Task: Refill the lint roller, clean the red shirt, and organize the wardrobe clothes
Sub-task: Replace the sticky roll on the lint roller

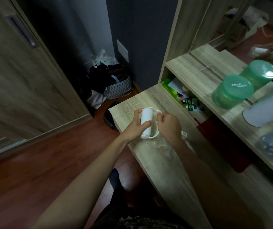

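**Both hands busy on the lint roll at the desk**

On my feed I see the left hand wrapped around a white lint roll, holding it upright just above the wooden desk. The right hand sits just beside it, fingertips pinching a thin white strip that loops off the roll's top. A white handle piece pokes out behind the right wrist. A green tub stands on the shelf to the right, and a patterned basket of dark clothes sits on the floor beyond the desk
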The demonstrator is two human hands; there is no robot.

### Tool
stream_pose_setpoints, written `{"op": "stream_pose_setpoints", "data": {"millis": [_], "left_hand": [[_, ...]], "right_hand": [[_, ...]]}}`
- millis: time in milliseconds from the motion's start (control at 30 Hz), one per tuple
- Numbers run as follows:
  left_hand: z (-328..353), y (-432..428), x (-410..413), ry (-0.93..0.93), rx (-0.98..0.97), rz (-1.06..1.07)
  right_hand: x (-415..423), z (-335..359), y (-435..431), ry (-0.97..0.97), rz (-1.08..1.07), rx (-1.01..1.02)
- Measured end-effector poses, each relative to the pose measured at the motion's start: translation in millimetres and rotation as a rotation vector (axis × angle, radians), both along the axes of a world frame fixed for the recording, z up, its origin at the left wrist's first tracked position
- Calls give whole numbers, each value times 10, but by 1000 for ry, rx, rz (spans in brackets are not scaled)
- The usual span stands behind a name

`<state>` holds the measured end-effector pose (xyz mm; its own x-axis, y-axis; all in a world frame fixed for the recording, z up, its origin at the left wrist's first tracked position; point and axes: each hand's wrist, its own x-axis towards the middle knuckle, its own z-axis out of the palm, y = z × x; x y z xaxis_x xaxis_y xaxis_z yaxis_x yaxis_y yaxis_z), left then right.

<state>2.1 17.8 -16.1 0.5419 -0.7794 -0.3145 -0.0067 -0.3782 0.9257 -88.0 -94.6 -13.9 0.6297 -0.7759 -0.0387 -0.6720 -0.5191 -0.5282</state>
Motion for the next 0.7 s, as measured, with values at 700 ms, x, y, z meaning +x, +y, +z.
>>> {"op": "stream_pose_setpoints", "data": {"millis": [700], "left_hand": [[352, 123, 676, -112, -115, -90]], "right_hand": [[79, 227, 69, -307, 168, 904]]}}
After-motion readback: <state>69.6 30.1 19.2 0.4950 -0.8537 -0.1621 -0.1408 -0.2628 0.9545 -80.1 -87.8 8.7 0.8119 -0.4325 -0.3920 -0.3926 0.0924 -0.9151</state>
